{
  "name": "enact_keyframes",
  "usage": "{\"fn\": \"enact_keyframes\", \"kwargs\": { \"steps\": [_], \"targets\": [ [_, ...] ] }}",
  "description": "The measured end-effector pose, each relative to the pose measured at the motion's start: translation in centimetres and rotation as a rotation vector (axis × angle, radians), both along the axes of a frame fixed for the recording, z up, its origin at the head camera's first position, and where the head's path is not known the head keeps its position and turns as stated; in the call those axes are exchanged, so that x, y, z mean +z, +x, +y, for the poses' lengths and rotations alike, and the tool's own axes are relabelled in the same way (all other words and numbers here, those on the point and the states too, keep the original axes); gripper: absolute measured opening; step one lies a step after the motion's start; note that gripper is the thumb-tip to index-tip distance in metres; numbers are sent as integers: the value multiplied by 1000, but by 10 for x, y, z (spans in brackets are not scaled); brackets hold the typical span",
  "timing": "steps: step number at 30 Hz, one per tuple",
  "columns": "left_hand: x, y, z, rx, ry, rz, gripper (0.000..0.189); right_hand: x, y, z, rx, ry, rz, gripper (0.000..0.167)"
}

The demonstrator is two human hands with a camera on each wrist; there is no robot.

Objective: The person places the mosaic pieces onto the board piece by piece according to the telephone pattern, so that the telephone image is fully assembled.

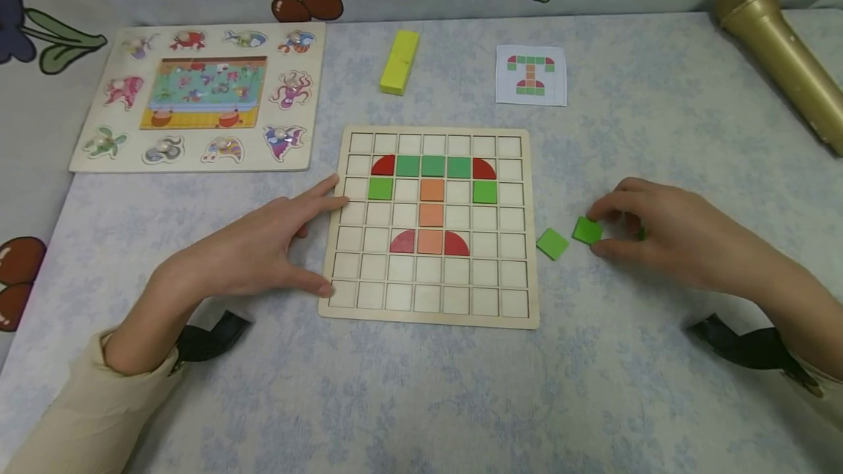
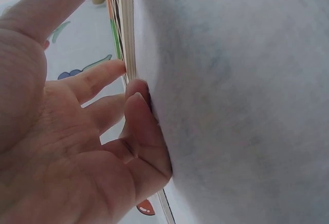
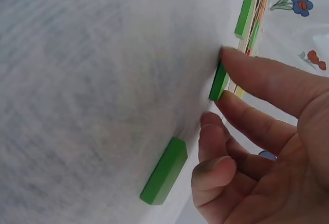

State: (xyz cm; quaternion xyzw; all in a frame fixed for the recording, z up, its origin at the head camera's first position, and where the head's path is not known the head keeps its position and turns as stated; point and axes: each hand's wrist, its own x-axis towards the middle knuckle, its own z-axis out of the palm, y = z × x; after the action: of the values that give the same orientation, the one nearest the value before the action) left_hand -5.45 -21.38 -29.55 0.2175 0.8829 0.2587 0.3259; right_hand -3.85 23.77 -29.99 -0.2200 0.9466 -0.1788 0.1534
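Note:
A wooden grid board (image 1: pixel 428 319) lies flat, with red quarter-round, green and orange square tiles set in its cells. Along its left edge, my left hand (image 1: pixel 253 247) touches the frame with spread fingers, thumb by the lower corner. In the left wrist view its index fingertip meets the board's side. To the right of the board, my right hand (image 1: pixel 685 232) pinches a green square tile (image 1: pixel 586 230) between thumb and index finger, close over the cloth. Another green tile (image 1: pixel 552 243) lies beside the board's right edge. A third green tile (image 3: pixel 165 172), mostly hidden in the head view, rests below the fingers.
Behind the board stand a yellow block (image 1: pixel 398 63) and a small pattern card (image 1: pixel 530 75). A sea-animal knob puzzle (image 1: pixel 217 97) occupies the back left. A gold microphone (image 1: pixel 784 64) lies at the back right, and patterned cloth (image 1: pixel 421 401) covers the table.

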Motion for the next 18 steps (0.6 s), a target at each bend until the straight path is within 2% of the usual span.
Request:
{"fn": "enact_keyframes", "kwargs": {
  "steps": [6, 18],
  "targets": [
    [0, 0, -1, -1, 14, 3, 107, -1, 1, 0, 30, -29, 88, 30],
    [-1, 1, 0, 2, 9, 5, 108, -1, 4, -6, -10, -44, 85, 29]
  ]
}}
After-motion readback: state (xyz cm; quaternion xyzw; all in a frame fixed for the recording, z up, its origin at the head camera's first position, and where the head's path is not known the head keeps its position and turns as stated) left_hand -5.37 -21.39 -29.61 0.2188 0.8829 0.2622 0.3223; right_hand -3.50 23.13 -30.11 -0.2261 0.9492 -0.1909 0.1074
